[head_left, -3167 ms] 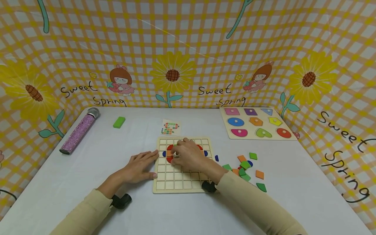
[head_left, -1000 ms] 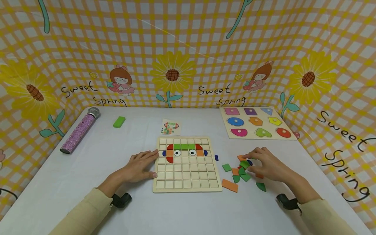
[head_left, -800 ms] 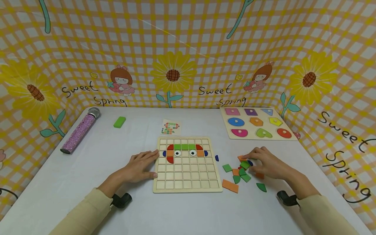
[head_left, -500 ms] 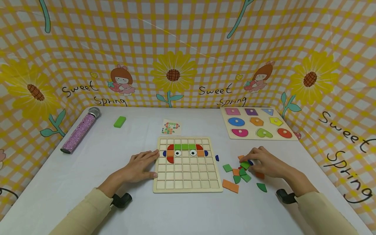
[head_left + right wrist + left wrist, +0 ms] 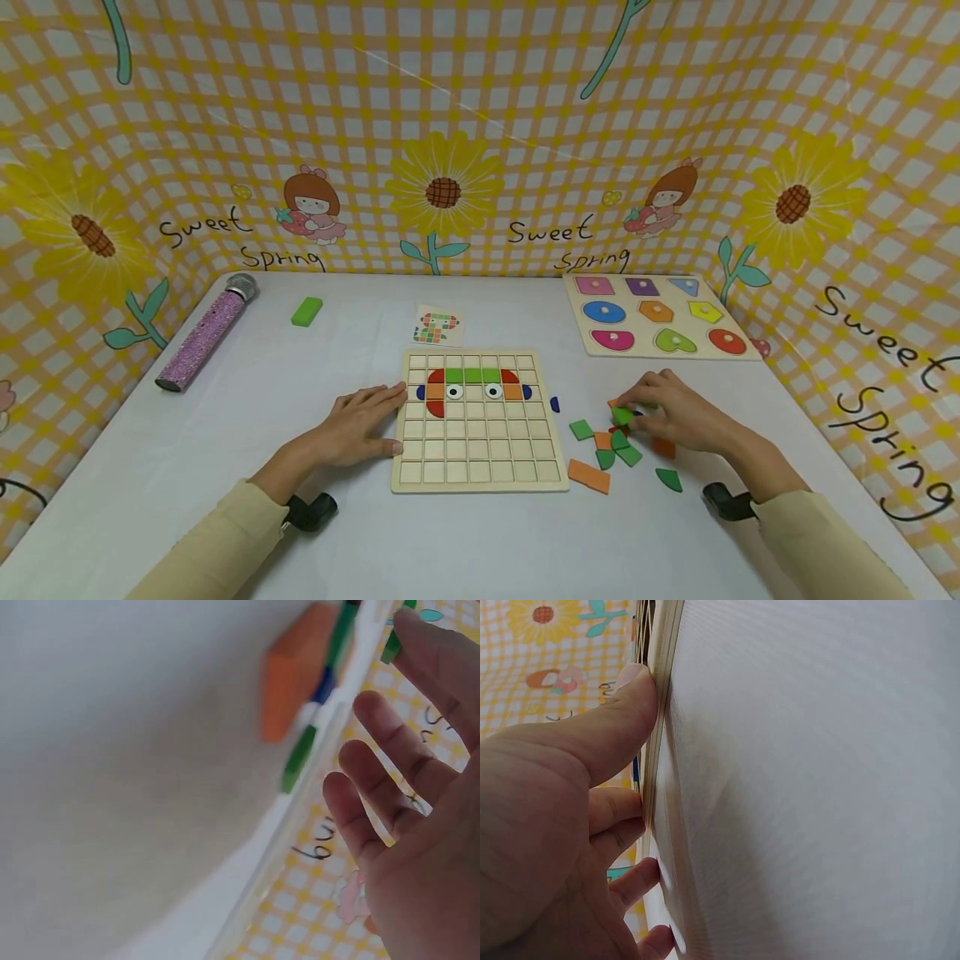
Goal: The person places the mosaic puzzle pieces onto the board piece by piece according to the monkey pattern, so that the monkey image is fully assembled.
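Observation:
A wooden grid board [image 5: 480, 450] lies mid-table, with red, green, orange and blue pieces and two eye tiles [image 5: 492, 391] set in its upper rows. At its left edge my left hand [image 5: 356, 429] rests with fingers extended; in the left wrist view the thumb [image 5: 634, 697] and fingertips touch the board's side. To the right of the board, my right hand [image 5: 678, 417] pinches a green square tile [image 5: 622, 416] between thumb and forefinger, just above the loose pile. The right wrist view shows that green tile [image 5: 397, 637] at the fingertips, with the other fingers spread.
Around the right hand lie loose green tiles [image 5: 581, 430], orange pieces [image 5: 588, 476] and a blue half-round [image 5: 555, 404]. Behind the board is a small pattern card [image 5: 438, 326]. A shape puzzle [image 5: 663, 317], a green block [image 5: 307, 312] and a glittery microphone [image 5: 206, 335] stand further off.
My right hand has left the board for the loose pile at the right and now lifts a green square tile from it. The left hand stays at the board's edge.

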A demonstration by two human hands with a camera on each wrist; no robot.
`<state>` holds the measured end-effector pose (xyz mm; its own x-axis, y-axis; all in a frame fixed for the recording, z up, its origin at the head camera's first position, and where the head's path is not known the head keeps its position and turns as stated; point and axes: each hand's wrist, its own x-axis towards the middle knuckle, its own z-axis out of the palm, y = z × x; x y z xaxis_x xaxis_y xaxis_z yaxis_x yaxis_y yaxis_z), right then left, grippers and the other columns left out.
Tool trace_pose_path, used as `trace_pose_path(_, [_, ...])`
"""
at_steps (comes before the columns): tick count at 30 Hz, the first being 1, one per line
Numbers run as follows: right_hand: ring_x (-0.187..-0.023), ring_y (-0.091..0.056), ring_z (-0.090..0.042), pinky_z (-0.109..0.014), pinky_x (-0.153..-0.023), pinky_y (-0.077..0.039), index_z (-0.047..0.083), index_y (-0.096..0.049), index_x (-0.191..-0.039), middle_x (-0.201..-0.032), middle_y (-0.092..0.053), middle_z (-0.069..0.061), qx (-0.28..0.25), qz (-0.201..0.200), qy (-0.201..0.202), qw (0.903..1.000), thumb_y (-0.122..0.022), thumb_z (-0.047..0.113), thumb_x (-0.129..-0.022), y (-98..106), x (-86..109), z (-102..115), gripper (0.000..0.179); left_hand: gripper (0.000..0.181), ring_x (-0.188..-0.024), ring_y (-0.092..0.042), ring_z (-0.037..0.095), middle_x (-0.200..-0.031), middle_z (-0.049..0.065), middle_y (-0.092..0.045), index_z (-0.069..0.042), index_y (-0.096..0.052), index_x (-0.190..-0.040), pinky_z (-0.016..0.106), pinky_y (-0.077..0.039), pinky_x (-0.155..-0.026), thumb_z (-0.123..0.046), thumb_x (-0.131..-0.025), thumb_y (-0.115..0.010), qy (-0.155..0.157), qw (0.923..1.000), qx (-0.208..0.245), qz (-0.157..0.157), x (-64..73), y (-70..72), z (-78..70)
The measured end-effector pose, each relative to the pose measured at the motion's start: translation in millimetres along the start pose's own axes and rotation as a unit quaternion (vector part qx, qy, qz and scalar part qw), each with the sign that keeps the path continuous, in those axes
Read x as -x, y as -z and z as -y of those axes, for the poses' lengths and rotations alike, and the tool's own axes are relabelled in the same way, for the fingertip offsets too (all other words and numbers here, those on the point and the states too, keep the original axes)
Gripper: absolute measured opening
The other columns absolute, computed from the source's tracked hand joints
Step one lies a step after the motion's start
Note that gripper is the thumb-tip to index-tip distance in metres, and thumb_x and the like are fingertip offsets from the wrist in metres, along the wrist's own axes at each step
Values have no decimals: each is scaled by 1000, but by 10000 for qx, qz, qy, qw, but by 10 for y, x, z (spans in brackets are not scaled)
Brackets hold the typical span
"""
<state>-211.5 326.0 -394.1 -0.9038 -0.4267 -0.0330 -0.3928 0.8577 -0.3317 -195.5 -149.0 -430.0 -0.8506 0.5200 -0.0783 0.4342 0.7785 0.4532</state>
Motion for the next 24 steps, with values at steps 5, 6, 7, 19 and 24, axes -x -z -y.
trace_pose_path(5, [-107,-43,-20,-45,-86,-45,21,-70,-108,-105,-61,-4,-166,-347,179,9991,-70,19,-85,48,-48,169,24,77,-142,-22,35,-158,6,-25,-10,-30,-148,60,-21,-106,-41,-86,-65,10,10000,-14,0,1,2,-7])
trace_pose_path(6, [-107,-43,-20,-46,-86,-45,21,-70,-108,-105,-61,-5,-207,-409,211,9987,-70,19,-85,57,-60,223,23,77,-142,-22,35,-157,6,-25,-10,-30,-148,60,-22,-106,-40,-86,-65,12,10000,-16,-1,2,3,-8])
trace_pose_path(7, [-107,-43,-21,-46,-87,-45,20,-70,-108,-105,-62,-5,-223,-453,228,9985,-70,18,-85,63,-75,283,23,77,-142,-22,35,-157,6,-25,-10,-30,-148,60,-22,-106,-40,-86,-65,11,10000,-16,1,2,3,-10])
trace_pose_path(19, [-99,-45,-16,-36,-81,-45,18,-70,-108,-102,-61,-4,-247,-868,585,9942,-74,20,-82,-107,-345,973,27,77,-142,-23,36,-157,7,-25,-9,-30,-148,60,-21,-105,-40,-87,-64,-41,10000,6,1,7,-1,-14])
trace_pose_path(24, [-94,-44,-15,-32,-78,-43,16,-70,-107,-100,-61,-5,-134,-969,928,9909,-73,24,-82,-208,-477,1239,27,77,-142,-23,36,-157,7,-25,-9,-30,-148,60,-21,-105,-40,-87,-64,-57,10000,8,-4,7,1,-11])
